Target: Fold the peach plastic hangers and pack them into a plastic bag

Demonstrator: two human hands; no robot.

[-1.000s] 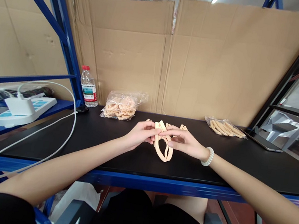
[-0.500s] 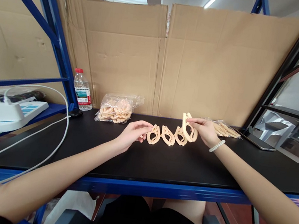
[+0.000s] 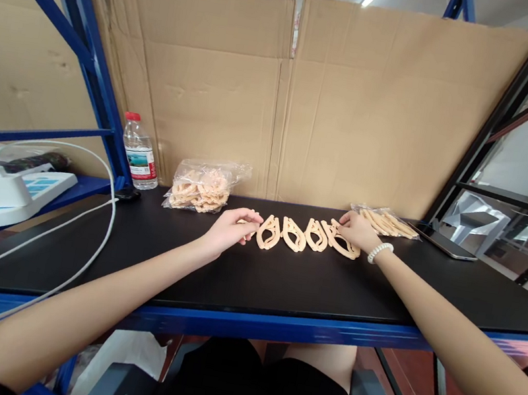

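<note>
Tall cardboard (image 3: 398,112) stands behind the black surface (image 3: 250,282). At the back lie a plump bag (image 3: 201,187) and a flatter bag (image 3: 387,222) of sticks. The left hand (image 3: 227,228), fingers curled, is just beside a row of beige looped pieces (image 3: 289,223) lying on the surface; the right hand (image 3: 359,231) touches the rightmost piece (image 3: 348,253). Whether either grip pinches something, I cannot tell.
</note>
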